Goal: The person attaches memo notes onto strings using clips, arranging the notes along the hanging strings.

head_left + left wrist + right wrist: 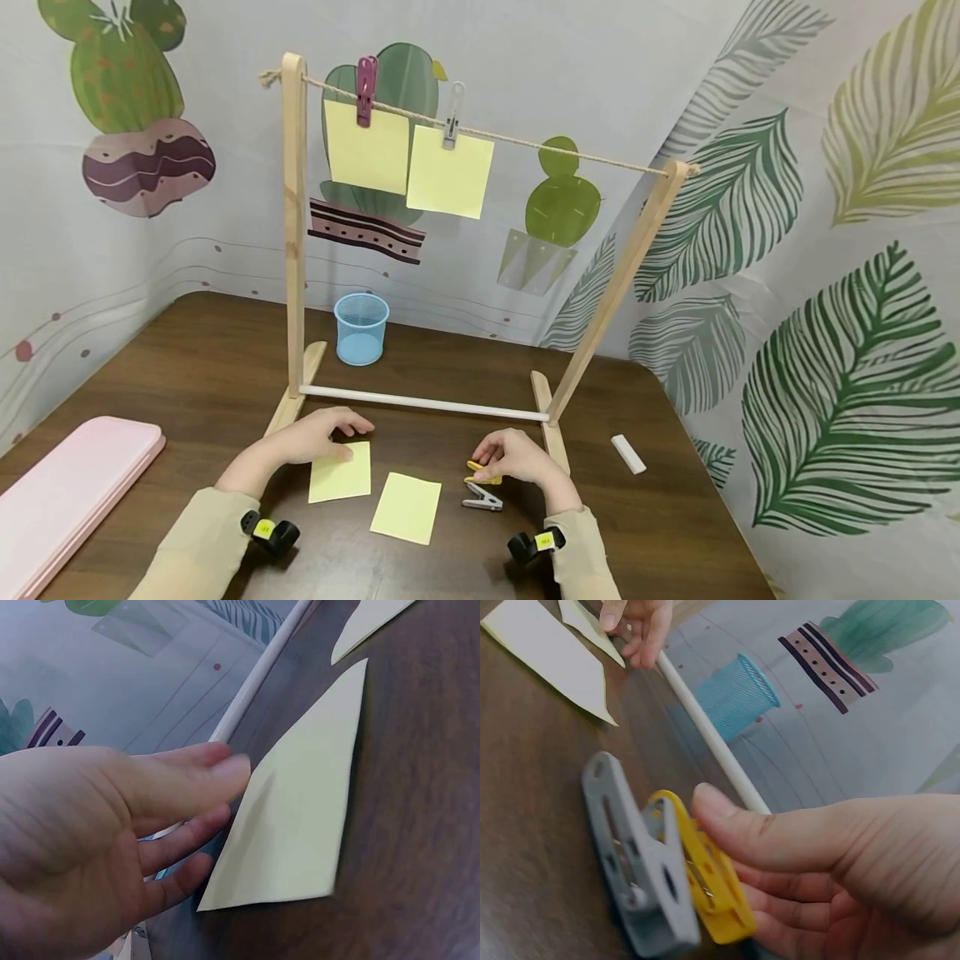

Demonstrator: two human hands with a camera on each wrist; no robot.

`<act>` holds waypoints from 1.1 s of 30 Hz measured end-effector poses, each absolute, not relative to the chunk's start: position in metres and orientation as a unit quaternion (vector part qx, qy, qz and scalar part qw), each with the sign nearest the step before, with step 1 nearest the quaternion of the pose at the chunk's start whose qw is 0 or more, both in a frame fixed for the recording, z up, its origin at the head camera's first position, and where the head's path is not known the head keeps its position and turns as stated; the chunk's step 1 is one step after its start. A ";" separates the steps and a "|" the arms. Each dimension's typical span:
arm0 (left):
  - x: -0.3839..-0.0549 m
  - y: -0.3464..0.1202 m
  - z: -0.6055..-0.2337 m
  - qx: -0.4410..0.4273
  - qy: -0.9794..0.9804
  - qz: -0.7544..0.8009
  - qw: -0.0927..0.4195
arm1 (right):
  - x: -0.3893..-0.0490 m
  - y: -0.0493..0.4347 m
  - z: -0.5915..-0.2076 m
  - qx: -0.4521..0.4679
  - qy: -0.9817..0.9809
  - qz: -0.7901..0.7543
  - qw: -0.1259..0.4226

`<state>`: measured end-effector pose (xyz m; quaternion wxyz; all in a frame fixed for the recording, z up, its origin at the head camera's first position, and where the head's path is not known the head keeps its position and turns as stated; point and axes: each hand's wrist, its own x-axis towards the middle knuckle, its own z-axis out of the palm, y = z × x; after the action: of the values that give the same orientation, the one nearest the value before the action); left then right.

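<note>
Over the left yellow sticky note (pixel 347 482) is my left hand (pixel 313 435), its thumb at the note's edge and its fingers loosely bent. The left wrist view shows that note (pixel 300 810) lying on the table beside the thumb. A second yellow note (pixel 407 508) lies between my hands. With thumb and fingers, my right hand (pixel 519 458) pinches a yellow clothespin (pixel 724 904). Right next to it on the table is a grey clothespin (pixel 483 501), lying on its side.
Behind my hands stands a wooden frame (pixel 295 233) with a rope (pixel 585 157) and white bottom bar (pixel 423 404). A purple clothespin (pixel 365 90) and a clear-grey one (pixel 452 125) hold notes there. Around are a blue mesh basket (pixel 361 337), pink case (pixel 82 492) and white block (pixel 628 454).
</note>
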<state>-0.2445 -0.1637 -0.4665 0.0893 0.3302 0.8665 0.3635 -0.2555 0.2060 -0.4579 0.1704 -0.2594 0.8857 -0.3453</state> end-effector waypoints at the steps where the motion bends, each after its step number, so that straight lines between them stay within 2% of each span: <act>1: -0.245 -0.164 -0.466 0.323 0.867 0.368 0.090 | -0.255 0.207 -0.458 -0.258 0.884 -0.349 0.175; 6: -0.245 -0.166 -0.466 0.299 0.878 0.363 0.089 | -0.255 0.212 -0.456 -0.253 0.873 -0.366 0.200; 13: -0.239 -0.162 -0.463 0.271 0.892 0.348 0.101 | -0.254 0.212 -0.455 -0.252 0.875 -0.364 0.197; 25: -0.238 -0.160 -0.461 0.274 0.891 0.343 0.117 | -0.258 0.213 -0.459 -0.238 0.902 -0.342 0.111; 33: -0.236 -0.158 -0.458 0.276 0.891 0.342 0.111 | -0.258 0.212 -0.460 -0.234 0.904 -0.342 0.105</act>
<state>-0.2365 -0.1580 -0.4583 0.1111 0.2759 0.8914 0.3419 -0.2575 0.2124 -0.4598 0.1049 -0.2344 0.9038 -0.3423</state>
